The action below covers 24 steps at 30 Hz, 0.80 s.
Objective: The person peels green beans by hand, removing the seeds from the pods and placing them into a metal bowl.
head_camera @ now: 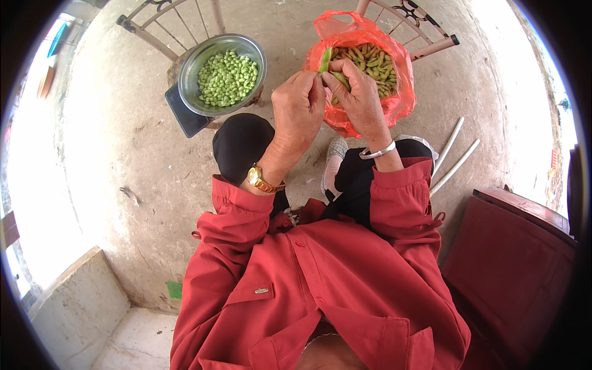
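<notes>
Both my hands meet in front of a red plastic bag [403,99] that holds many bean pods [377,62]. My left hand [299,104], a gold watch [261,179] on its wrist, pinches one end of a green bean pod [326,60]. The pod's upper part points away from me. On the pod's other side, my right hand [356,95] grips a bent length of it under the fingers. Whether the pod is split cannot be seen. To the left, a metal bowl [188,95] contains a heap of shelled green beans [227,78].
A black smartphone [185,111] lies partly under the bowl's left rim. Pale metal chair frames [159,39] rise behind bowl and bag. Two white sticks [455,166] are on the concrete floor [162,185] at right, near a dark red wooden piece of furniture [513,249]. A low wall [81,296] is lower left.
</notes>
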{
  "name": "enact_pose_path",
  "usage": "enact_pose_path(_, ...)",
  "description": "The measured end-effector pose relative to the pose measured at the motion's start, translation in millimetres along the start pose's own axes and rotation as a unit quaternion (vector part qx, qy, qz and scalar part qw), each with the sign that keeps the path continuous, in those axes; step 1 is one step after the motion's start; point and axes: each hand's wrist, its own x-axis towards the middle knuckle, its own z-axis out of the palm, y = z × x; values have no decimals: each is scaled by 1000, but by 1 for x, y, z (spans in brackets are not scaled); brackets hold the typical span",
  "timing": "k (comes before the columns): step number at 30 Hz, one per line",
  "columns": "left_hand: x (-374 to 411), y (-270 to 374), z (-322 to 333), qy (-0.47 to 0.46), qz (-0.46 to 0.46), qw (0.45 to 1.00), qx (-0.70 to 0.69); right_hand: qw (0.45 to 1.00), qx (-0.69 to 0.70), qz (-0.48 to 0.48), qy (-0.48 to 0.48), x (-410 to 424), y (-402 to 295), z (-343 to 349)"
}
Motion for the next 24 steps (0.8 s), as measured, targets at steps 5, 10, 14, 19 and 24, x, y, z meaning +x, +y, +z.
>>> enact_pose_path(5,-1,-6,0,-29,26,999,29,998,-60,-5,-22,-2,1,-6)
enact_pose_path(10,-2,-7,0,-66,38,996,47,995,-94,-17,-32,-4,1,-11)
enact_pose_path(14,-4,-8,2,-81,37,995,53,994,-105,-12,-31,-9,4,-10)
enact_pose_path(19,-7,-13,2,-103,48,990,85,994,-72,24,-78,-10,10,-11)
enact_pose_path(24,-5,-9,1,-95,54,990,86,994,-96,6,-52,-13,9,-5)
